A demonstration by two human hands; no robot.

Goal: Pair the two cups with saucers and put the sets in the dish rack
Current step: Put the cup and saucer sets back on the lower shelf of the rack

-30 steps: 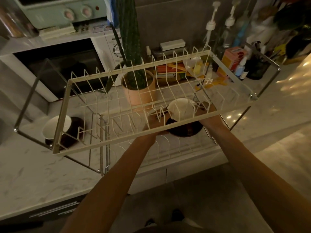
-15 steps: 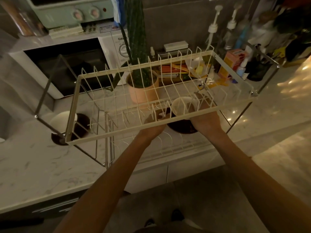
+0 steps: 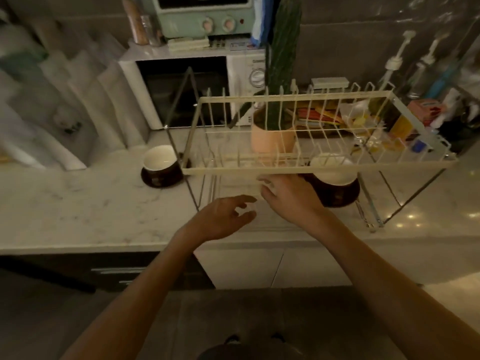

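Observation:
A cream wire dish rack (image 3: 319, 170) stands on the marble counter. On its lower level, at the right, sits a white cup (image 3: 333, 170) on a dark saucer (image 3: 337, 194). A second white cup (image 3: 159, 158) on a dark saucer (image 3: 155, 180) rests on the counter just left of the rack. My right hand (image 3: 288, 197) is open below the rack's front rail, just left of the set in the rack. My left hand (image 3: 224, 216) is open over the counter's front edge, holding nothing.
A potted cactus in a pink pot (image 3: 272, 136) stands behind the rack. A microwave (image 3: 187, 92) with a green toaster oven (image 3: 205, 16) on top sits at the back. Pump bottles and boxes (image 3: 420, 110) crowd the back right. A sink (image 3: 39, 141) lies at the left.
Both hands let go of the cup and saucer, left standing in the rack's lower level, and drew back toward me. The view shifted, so the rack now sits to the right.

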